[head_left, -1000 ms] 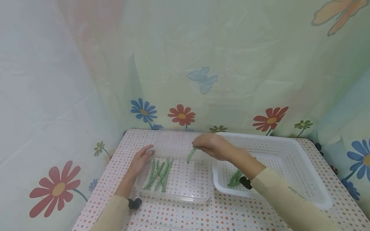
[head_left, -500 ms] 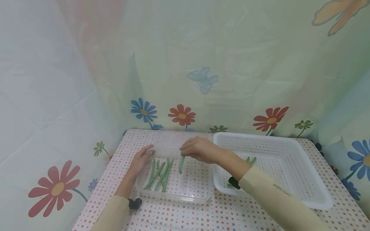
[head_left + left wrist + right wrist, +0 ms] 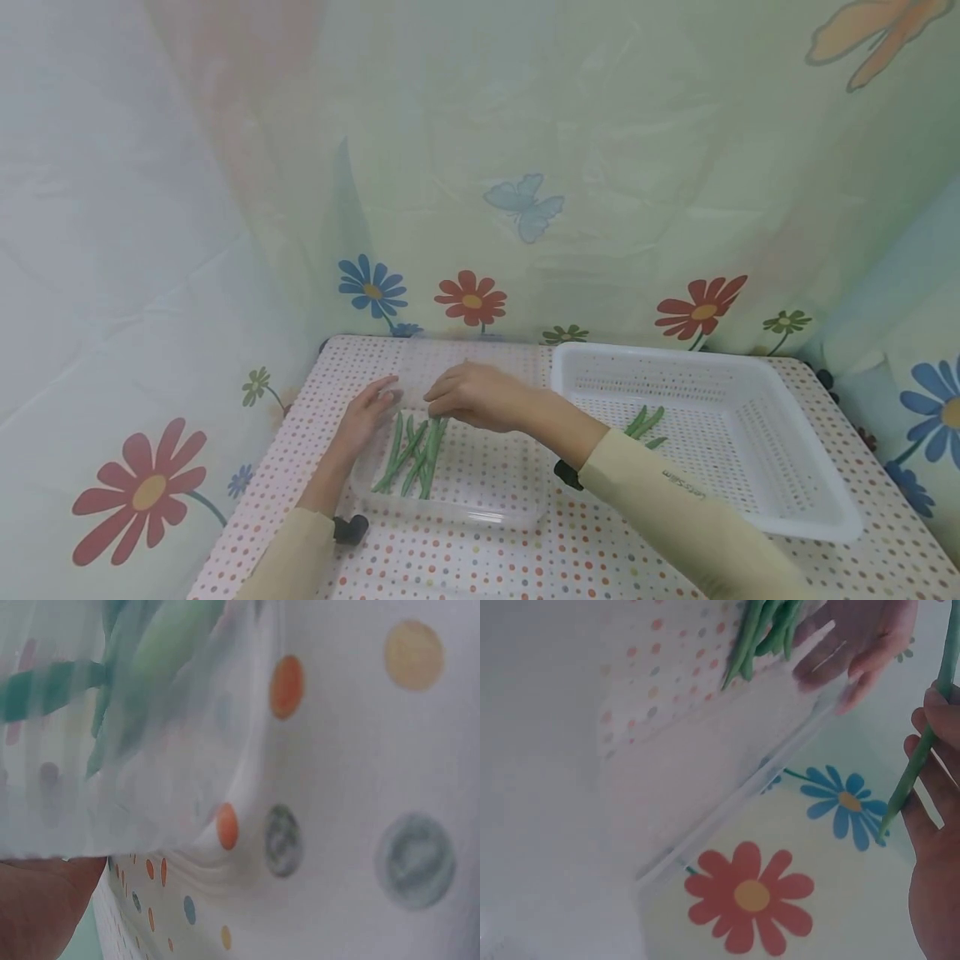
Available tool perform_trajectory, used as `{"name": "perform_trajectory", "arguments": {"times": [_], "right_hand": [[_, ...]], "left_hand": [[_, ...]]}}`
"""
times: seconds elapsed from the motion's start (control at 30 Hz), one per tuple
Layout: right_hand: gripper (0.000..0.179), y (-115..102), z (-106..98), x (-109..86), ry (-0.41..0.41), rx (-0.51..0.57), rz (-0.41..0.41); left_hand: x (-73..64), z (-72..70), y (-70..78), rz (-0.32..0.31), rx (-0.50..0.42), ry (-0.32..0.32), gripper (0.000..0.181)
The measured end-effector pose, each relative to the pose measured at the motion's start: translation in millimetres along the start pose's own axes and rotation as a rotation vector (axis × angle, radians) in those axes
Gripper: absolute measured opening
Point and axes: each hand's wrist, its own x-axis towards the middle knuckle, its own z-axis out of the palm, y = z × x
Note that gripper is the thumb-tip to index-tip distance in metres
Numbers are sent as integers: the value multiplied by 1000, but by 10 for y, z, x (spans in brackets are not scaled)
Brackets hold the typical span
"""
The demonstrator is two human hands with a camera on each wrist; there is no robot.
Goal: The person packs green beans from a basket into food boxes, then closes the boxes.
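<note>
My right hand (image 3: pixel 480 398) pinches a green bean (image 3: pixel 913 776) between thumb and fingers, over the clear plastic container (image 3: pixel 487 518). In the head view the held bean hangs down and overlaps several green beans (image 3: pixel 397 454) lying crossed in the container's left part. My left hand (image 3: pixel 362 425) lies along the container's left side, its fingers extended at the back left corner. From the left wrist, beans show blurred through the container wall (image 3: pixel 187 802), with part of the left hand (image 3: pixel 41 907) beneath. The right wrist view shows the left hand (image 3: pixel 859 637) beside the beans.
A white perforated basket (image 3: pixel 780 417) stands right of the container, with a few green beans (image 3: pixel 643 423) inside; the right forearm crosses its front left corner. The container's clear lid (image 3: pixel 420 358) stands at the back. A flowered curtain (image 3: pixel 600 208) rises behind the dotted tablecloth (image 3: pixel 495 562).
My right hand has carried the green bean leftward from the basket's edge to above the beans in the container. The left hand has stayed in place. More beans in the basket are now uncovered.
</note>
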Motion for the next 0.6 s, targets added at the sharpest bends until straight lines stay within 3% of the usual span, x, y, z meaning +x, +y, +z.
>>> {"name": "perform_trajectory", "arguments": {"times": [0.27,0.6], "right_hand": [[21,-89,169,185,17,-1,-69],[24,-136,429,251,-45,34,28]], "left_hand": [[-2,-7,-9,18,-2,-17,46],[-21,-16,11,30,-6,-16,46]]}}
